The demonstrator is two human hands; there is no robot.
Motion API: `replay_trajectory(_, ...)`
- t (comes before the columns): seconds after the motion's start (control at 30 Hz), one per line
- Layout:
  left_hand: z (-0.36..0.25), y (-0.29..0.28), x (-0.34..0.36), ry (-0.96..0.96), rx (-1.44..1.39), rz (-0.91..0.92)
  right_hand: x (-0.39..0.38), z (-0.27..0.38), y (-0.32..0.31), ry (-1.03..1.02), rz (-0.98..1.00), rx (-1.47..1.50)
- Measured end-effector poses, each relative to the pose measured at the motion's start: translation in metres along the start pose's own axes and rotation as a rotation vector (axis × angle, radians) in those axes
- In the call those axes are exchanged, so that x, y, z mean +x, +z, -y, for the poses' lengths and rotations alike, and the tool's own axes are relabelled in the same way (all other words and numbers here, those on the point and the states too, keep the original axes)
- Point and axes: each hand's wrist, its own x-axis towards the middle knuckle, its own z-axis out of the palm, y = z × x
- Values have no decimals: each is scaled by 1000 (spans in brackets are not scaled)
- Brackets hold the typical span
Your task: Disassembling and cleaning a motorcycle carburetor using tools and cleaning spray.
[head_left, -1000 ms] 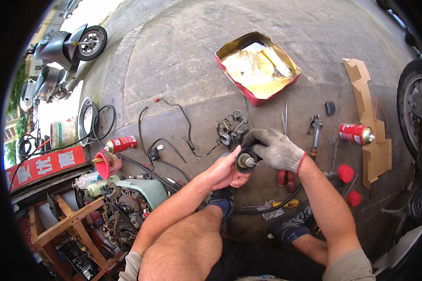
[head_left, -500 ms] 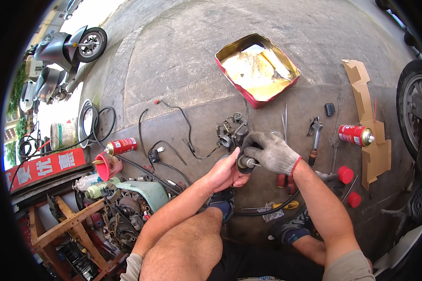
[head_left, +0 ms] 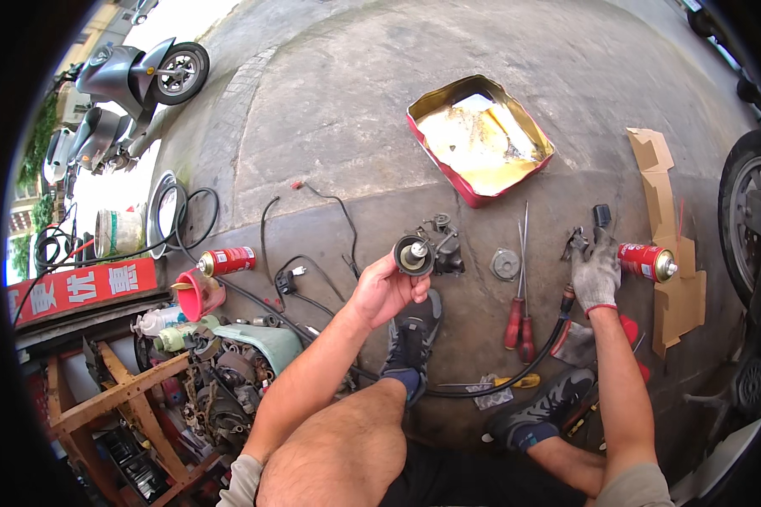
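My bare left hand (head_left: 379,291) holds a black cup-shaped part (head_left: 413,255) with a pale metal piece in its middle, its mouth facing me. Just beyond, a carburetor (head_left: 446,247) rests on the concrete. My gloved right hand (head_left: 598,272) is low over an air blow gun (head_left: 573,240), its fingers spread about it; the glove hides the handle, and a firm hold does not show. From the gun's end a black hose (head_left: 546,353) curves toward my feet. Close to that hand are a black cap (head_left: 601,215) and a red spray can (head_left: 648,263).
Between my hands lie a round metal cover (head_left: 505,264) and two red-handled screwdrivers (head_left: 513,323). Farther off is a red tray (head_left: 473,196) with yellowish liquid. Cardboard (head_left: 681,287) lies at right; cables (head_left: 292,281), another spray can (head_left: 228,260) and a parts crate (head_left: 127,393) are at left.
My right hand has left the black part and moved right to the air blow gun. My left hand keeps the part, now tipped with its mouth toward me. The round cover shows fully now.
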Motion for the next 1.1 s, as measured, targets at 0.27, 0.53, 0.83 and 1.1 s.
replay_trajectory(0.27, -10, -6, 3, 88, 11, 66, -16, -8, 22, 259, 278, 60)
replay_trajectory(0.53, -21, -12, -4, 179, 86, -23, -30, 118, -58, -13, 571, 733)
replay_trajectory(0.83, -21, -31, -2, 239, 99, -11, -55, 179, -54, -321, 564, 909)
replay_trajectory(1.1, -22, -36, -8, 219, 41, -30, -52, 182, -52, -392, 489, 887)
